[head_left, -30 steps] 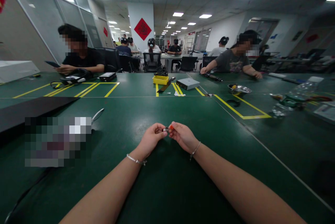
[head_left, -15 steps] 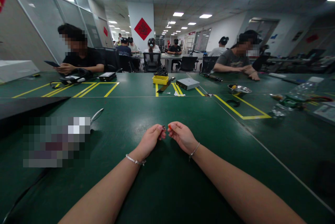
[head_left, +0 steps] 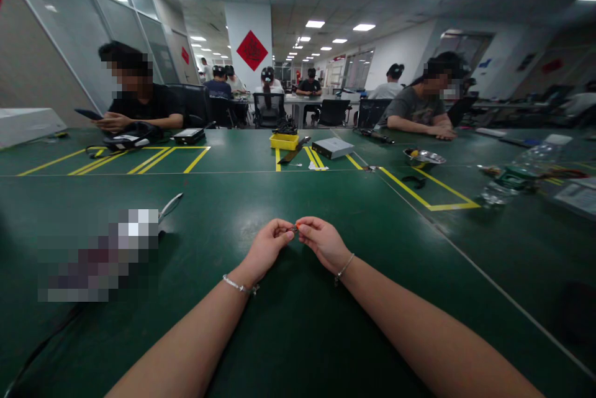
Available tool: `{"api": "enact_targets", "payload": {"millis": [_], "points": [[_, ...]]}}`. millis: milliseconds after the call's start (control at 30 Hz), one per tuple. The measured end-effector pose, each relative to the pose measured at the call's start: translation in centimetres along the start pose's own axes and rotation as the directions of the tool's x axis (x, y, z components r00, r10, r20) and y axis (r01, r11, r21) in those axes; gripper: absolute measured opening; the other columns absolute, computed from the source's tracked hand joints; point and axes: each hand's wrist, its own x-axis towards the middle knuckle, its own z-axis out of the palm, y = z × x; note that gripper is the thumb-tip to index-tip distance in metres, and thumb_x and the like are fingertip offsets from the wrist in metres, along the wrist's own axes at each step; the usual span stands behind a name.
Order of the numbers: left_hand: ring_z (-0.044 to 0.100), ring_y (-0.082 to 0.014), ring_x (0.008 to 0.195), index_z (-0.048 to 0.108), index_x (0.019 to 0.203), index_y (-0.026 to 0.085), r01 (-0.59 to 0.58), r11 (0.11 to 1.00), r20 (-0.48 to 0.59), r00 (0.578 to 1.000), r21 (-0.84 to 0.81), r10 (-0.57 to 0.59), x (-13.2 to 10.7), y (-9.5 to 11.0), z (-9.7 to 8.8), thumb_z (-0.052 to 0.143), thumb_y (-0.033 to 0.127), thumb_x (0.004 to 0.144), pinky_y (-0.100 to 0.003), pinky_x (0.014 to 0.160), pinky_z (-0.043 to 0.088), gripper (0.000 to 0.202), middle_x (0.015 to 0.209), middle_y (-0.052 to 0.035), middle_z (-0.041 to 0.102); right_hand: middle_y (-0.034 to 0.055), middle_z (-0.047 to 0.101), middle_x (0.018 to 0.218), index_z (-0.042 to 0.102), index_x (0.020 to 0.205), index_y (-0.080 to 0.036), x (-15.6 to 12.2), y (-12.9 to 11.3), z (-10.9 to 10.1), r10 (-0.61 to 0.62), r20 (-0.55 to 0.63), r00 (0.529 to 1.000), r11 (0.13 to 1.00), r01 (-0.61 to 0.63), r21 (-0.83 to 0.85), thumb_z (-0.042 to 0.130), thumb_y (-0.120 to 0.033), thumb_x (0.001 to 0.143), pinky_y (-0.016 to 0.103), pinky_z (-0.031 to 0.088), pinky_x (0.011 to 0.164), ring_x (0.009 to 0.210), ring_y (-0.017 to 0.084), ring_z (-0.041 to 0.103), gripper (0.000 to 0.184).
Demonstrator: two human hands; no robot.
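Observation:
Above the green table [head_left: 218, 212], my two hands meet fingertip to fingertip. My left hand [head_left: 264, 246] pinches a small dark, metallic-looking piece [head_left: 295, 230], mostly covered by the fingers. Between the thumb and fingers of my right hand [head_left: 328, 244] is a small orange piece [head_left: 298, 225], of which only a bit shows. The two pieces are close together at the fingertips; whether they are joined I cannot tell. Both are too small to name by kind.
A blurred-out object [head_left: 100, 255] with a pale cable lies left. Farther back are a yellow bin [head_left: 284, 141] of dark parts, a grey box [head_left: 333, 148], a metal bowl [head_left: 424, 158] and a plastic bottle [head_left: 526, 168]. Two people sit across the table.
My hands have come together, closing the small gap between the pieces. My left fingers have shifted their grip, with the thumb lower. The view has turned slightly.

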Motion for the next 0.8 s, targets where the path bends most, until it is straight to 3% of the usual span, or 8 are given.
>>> {"api": "enact_targets", "payload": {"millis": [300, 467, 633, 800], "points": [[0.049, -0.009, 0.057, 0.053, 0.077, 0.015, 0.015, 1.0, -0.073, 0.997, 0.006, -0.014, -0.1, 0.3, 0.1, 0.059, 0.028, 0.064, -0.02, 0.053, 0.036, 0.019, 0.065, 0.0014, 0.057, 0.0016, 0.061, 0.071, 0.063, 0.075, -0.016, 0.3, 0.5, 0.1, -0.034, -0.058, 0.998, 0.995, 0.029, -0.092, 0.066, -0.022, 0.054, 0.027, 0.041, 0.064, 0.063, 0.009, 0.053, 0.021], [0.049, -0.0095, 0.053, 0.054, 0.073, 0.016, 0.022, 0.998, -0.178, 0.984, 0.062, -0.011, -0.2, 0.7, 0.4, 0.061, 0.029, 0.062, -0.021, 0.052, 0.037, 0.018, 0.06, 0.0019, 0.056, 0.005, 0.064, 0.08, 0.065, 0.084, -0.017, 0.1, 1.1, 0.4, -0.085, -0.124, 0.989, 0.973, 0.055, -0.225, 0.063, -0.028, 0.059, 0.032, 0.044, 0.07, 0.071, 0.014, 0.056, 0.028], [0.052, -0.0106, 0.055, 0.055, 0.07, 0.016, 0.027, 0.998, -0.242, 0.97, 0.055, -0.013, -0.3, 1.0, 0.6, 0.062, 0.028, 0.061, -0.022, 0.053, 0.039, 0.017, 0.062, 0.001, 0.058, 0.0043, 0.058, 0.104, 0.062, 0.095, -0.021, -0.8, 1.0, 1.3, -0.089, -0.086, 0.992, 0.954, 0.06, -0.294, 0.059, -0.033, 0.063, 0.034, 0.045, 0.073, 0.091, 0.02, 0.053, 0.034], [0.053, -0.0106, 0.058, 0.054, 0.071, 0.015, 0.005, 1.0, -0.25, 0.968, -0.003, -0.005, -0.4, 1.0, 0.4, 0.062, 0.024, 0.06, -0.023, 0.057, 0.041, 0.017, 0.063, 0.0011, 0.058, 0.0036, 0.052, 0.114, 0.06, 0.097, -0.023, -1.4, 0.5, 1.8, -0.061, -0.039, 0.997, 0.96, 0.047, -0.277, 0.059, -0.033, 0.064, 0.036, 0.043, 0.079, 0.102, 0.022, 0.046, 0.035]]}}
